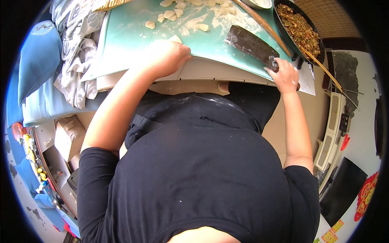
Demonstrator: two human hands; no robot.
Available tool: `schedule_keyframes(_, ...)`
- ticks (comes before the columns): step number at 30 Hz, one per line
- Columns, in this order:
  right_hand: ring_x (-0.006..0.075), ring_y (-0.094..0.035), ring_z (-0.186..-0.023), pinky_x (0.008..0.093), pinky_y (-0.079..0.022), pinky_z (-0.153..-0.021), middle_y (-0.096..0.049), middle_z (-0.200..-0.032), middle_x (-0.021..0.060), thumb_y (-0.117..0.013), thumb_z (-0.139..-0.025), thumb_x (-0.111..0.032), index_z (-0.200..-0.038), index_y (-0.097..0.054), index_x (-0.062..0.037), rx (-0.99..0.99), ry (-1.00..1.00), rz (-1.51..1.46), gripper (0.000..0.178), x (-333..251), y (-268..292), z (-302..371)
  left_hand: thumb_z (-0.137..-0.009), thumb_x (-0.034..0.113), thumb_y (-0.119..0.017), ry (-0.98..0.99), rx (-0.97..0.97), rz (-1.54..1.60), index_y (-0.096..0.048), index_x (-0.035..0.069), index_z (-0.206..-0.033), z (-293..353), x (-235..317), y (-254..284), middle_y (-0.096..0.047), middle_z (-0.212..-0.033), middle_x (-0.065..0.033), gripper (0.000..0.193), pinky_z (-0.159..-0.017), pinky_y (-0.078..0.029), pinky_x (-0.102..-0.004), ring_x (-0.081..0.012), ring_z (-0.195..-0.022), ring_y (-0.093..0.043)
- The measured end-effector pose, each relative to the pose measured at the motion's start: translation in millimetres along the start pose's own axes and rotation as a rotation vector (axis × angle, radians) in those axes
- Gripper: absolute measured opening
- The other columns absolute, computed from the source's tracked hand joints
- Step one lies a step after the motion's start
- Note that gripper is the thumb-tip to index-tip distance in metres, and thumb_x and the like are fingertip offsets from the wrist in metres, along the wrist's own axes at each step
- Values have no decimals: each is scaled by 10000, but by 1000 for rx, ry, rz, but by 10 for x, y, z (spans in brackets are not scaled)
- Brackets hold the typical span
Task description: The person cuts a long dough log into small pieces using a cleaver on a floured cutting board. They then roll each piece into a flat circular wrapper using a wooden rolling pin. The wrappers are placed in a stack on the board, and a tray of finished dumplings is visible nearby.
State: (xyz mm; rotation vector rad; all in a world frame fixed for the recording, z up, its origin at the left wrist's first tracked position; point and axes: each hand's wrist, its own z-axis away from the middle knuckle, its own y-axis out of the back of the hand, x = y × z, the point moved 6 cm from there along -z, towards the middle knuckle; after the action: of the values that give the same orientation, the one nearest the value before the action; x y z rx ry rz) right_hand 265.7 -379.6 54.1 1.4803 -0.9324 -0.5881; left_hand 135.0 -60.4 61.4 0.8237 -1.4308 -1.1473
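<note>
My left hand [172, 56] is at the near edge of a floured green mat [121, 44], its fingers curled and closed. A pale piece of dough [175, 39] pokes out from under its far side; the rest is hidden by the hand. On the right, my flour-dusted right hand [286, 75] grips a cleaver [252, 45] by its handle. The dark, flour-smeared blade points away to the left, low over or on the mat. Several small dough pieces [170, 15] lie scattered beyond my hands, one lone piece [203, 27] nearer the cleaver.
A wooden rolling pin [263, 24] slants across the mat's right side. Beside it stands a black pan of chopped filling [298, 30], chopsticks [324, 69] across its rim. A bowl of flour [259, 3] is at the far edge. Grey patterned cloth [83, 56] borders the left side.
</note>
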Motion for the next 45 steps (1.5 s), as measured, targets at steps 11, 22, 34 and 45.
schedule_keyframes(11,272,-595,-882,375,-490,-765,-640,-902,87,-663,-798,-353,-919,-662,-90,66,241,-300,290,-868,652,-136,-868,214,-561,34,-15,46,-650,32,-916,35,22,-54,-643,-844,-151,208,-745,-487,-411,-338,-842,-609)
schedule_keyframes(22,251,-625,-791,372,-501,-618,-619,-855,70,-532,-774,-116,-856,-600,-74,-249,958,-213,114,-2873,102,-89,-853,247,-600,111,-33,26,-689,60,-945,-11,30,9,-655,-869,-137,226,-726,-497,-391,-317,-814,-627)
schedule_keyframes(34,135,-609,-728,216,-469,-565,-657,-868,109,-495,-948,-93,-955,-564,-34,107,42,-1918,91,-1191,1107,-147,-850,212,-601,178,-301,-41,-633,51,-971,169,157,-163,-643,-977,-141,204,-778,-488,-406,-330,-896,-614)
schedule_keyframes(45,155,-629,-772,231,-460,-582,-682,-946,105,-591,-896,-162,-1077,-560,-40,296,-727,-1637,221,513,97,181,-804,115,-655,-121,34,282,-620,39,-1122,290,155,-342,-623,-1163,-116,328,-989,-415,-397,-312,-1162,-533)
